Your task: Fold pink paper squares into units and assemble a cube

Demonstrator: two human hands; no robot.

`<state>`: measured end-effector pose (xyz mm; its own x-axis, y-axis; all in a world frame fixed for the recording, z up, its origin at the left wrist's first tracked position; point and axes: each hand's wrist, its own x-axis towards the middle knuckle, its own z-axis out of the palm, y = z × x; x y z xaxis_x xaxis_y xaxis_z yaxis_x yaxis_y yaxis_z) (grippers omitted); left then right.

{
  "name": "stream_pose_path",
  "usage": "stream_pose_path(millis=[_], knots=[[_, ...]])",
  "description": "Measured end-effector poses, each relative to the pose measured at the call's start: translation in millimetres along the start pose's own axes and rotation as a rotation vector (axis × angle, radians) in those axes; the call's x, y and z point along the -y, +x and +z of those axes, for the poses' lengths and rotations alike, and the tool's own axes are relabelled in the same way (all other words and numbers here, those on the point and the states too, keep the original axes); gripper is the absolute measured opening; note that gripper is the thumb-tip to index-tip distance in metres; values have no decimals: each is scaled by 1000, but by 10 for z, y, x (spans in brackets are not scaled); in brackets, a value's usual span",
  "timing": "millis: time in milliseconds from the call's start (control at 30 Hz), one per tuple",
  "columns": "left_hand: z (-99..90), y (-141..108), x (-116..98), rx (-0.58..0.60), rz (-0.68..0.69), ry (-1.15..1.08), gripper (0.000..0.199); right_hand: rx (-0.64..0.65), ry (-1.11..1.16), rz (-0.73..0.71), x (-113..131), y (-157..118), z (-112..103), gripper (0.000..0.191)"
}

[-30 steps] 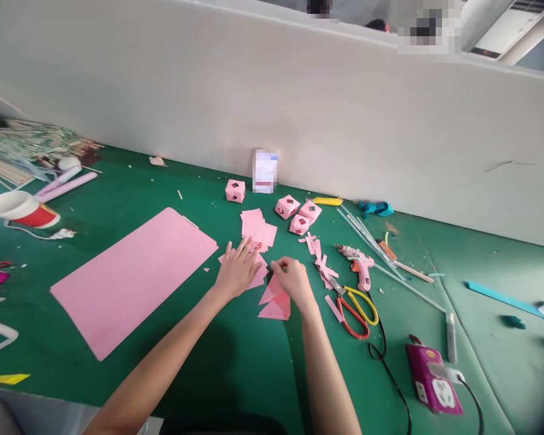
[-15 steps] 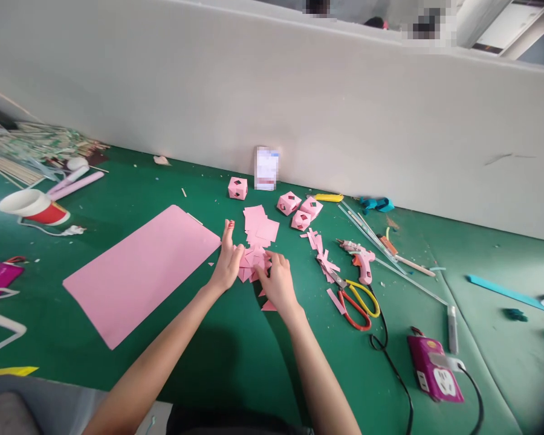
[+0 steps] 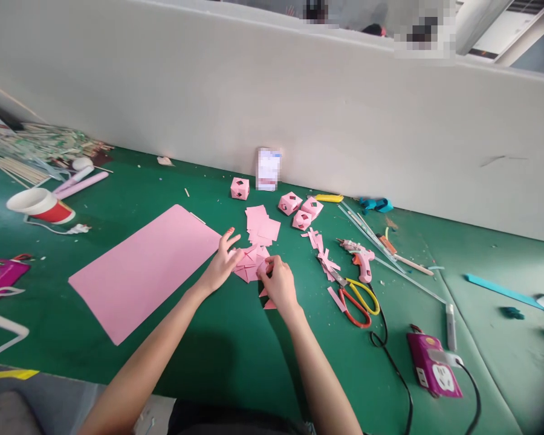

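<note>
A pile of pink folded paper pieces [image 3: 250,266] lies on the green table in front of me. My left hand [image 3: 220,266] is at its left edge with the fingers spread and nothing visible in them. Thumb and fingertips of my right hand [image 3: 278,283] pinch a pink paper piece [image 3: 263,267] at the pile's right side. Just beyond is a stack of pink paper squares [image 3: 268,229]. To the left rests a large pink sheet [image 3: 145,272]. A couple of small pink triangles peek out beneath my right hand.
Pink paper polyhedra [image 3: 290,203] and a phone [image 3: 268,169] stand near the wall. At right are paper strips [image 3: 326,261], scissors [image 3: 357,317], a glue gun [image 3: 362,258] with its cord, and a purple power strip [image 3: 433,365]. A paper cup [image 3: 45,205] lies at left.
My left hand has drawn slightly left and its fingers have spread. My right hand stays at the pile and now pinches a paper piece.
</note>
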<state>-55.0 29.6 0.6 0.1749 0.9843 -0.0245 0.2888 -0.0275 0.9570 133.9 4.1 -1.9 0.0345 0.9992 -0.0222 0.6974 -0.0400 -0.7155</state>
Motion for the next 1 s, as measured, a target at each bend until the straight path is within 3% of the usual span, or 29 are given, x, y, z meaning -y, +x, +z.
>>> stream_pose_path(millis=[67,133,200,300,400,467,500,633,767,867,933,1000], knots=[[-47,-90,10,33,44,113,92,24,103,43,4,-2,-85,18],[-60,-179,43,3,94,148,77,78,191,79,-6,-8,-226,5],[-42,-245,77,-90,136,171,61,112,213,127,-35,-16,-390,10],[40,-297,91,-224,268,276,53,80,228,175,-70,-25,-557,11],[180,-307,61,-295,554,449,56,85,393,258,-23,-34,-513,20],[280,-302,36,-278,747,531,64,152,585,308,57,-42,-397,31],[322,-300,27,-239,780,562,68,202,701,314,102,-47,-338,35],[407,-308,29,-82,771,584,72,310,991,324,221,-64,-246,40],[421,-348,43,50,726,482,89,393,1026,343,206,-77,-334,42],[453,-385,18,140,673,422,90,405,1023,292,169,-83,-350,42],[464,-400,-11,161,639,335,86,388,1013,281,140,-82,-323,42],[432,-383,-33,91,599,235,80,351,988,302,103,-75,-294,42]])
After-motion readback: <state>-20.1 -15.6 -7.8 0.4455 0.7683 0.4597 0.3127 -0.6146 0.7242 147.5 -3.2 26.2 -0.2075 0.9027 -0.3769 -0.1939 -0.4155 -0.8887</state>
